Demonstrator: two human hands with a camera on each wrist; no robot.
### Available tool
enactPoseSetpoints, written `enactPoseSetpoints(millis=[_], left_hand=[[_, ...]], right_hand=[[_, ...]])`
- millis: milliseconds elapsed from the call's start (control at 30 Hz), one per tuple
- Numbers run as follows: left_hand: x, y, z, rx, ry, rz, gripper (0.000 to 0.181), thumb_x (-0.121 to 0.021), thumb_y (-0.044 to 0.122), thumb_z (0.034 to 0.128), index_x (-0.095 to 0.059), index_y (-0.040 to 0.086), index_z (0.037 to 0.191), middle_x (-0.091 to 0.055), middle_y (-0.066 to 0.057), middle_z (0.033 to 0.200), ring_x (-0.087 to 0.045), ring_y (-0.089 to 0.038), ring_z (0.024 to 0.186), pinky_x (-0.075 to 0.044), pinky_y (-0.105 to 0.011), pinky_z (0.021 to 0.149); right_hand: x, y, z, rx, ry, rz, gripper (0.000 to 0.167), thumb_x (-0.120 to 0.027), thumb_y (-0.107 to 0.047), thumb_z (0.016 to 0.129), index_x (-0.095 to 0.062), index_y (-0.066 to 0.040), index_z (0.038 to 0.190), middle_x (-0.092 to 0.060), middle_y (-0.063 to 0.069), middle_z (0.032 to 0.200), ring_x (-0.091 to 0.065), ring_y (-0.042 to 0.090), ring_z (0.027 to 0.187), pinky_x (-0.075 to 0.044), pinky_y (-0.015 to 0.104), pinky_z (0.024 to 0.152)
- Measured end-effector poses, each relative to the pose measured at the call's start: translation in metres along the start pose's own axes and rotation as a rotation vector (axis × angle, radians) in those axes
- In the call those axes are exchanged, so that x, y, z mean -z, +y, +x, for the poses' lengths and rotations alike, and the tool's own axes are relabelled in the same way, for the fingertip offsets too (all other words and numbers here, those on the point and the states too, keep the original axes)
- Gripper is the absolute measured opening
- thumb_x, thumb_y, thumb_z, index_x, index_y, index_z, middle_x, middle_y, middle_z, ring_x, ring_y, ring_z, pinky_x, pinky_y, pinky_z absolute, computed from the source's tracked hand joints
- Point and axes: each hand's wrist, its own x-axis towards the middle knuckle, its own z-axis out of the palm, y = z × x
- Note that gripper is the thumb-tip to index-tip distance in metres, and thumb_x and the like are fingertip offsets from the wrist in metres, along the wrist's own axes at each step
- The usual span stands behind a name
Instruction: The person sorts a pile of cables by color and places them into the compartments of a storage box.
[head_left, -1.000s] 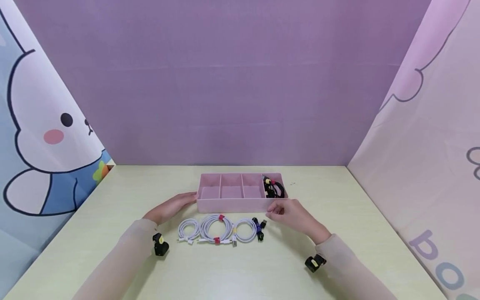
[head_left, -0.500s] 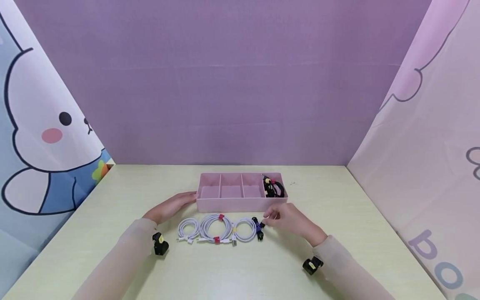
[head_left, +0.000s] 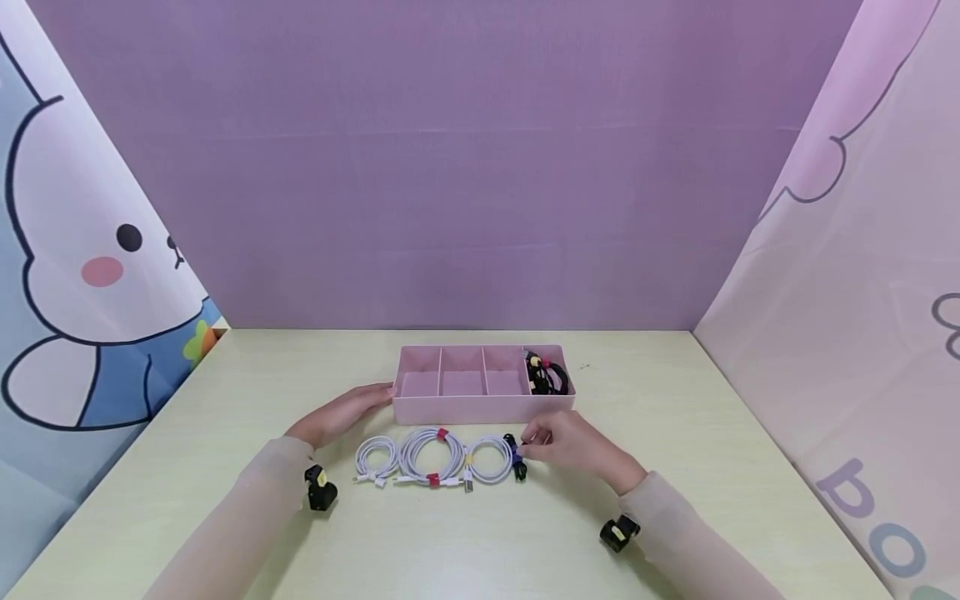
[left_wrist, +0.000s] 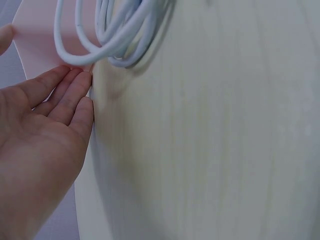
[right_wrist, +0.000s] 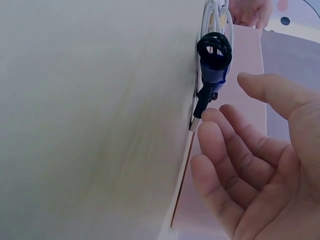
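A pink divided box [head_left: 480, 410] stands on the table, with black cables [head_left: 553, 380] in its far-right compartment. Against its left end rest the fingertips of my left hand [head_left: 347, 414], fingers nearly straight. My right hand [head_left: 573, 443] is at the small black cable bundle [right_wrist: 214, 67], tied with a blue strap. In the right wrist view, thumb and fingers stand apart around the bundle's plug end, the fingertips close to it; whether they touch is unclear. White coiled cables lie in a row left of it: a small [head_left: 377, 457], a large [head_left: 432, 458] and a medium one [head_left: 490, 460].
The pale wooden table [head_left: 450, 550] reaches back to a purple cloth wall [head_left: 465, 167]. Printed cloths hang on both sides. The cable row lies close in front of the box. Each wrist carries a small black camera, such as the right one [head_left: 619, 533].
My right hand has moved left and slightly toward me, from the box's front right corner to the black cable bundle. My left hand stays at the box.
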Motion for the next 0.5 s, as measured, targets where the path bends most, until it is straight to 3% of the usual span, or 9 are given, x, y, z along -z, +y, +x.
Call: enactPoseSetpoints(millis=[500], left_hand=[[-0.0007,0.0026,-0.0028,0.020,0.006,0.005,0.068,-0.039,0.054,0.1051,-0.032,0.012,0.158,-0.024,-0.011,0.164,-0.010,-0.036,0.151,-0.005,-0.063,0.117]], right_hand=[[-0.0055,-0.0010,0.0024,-0.025,-0.050,0.014,0.018,-0.079,-0.027,0.089,-0.074,-0.011,0.095,-0.067,-0.005,0.078,-0.059,0.011,0.067,-0.051,0.028,0.058]])
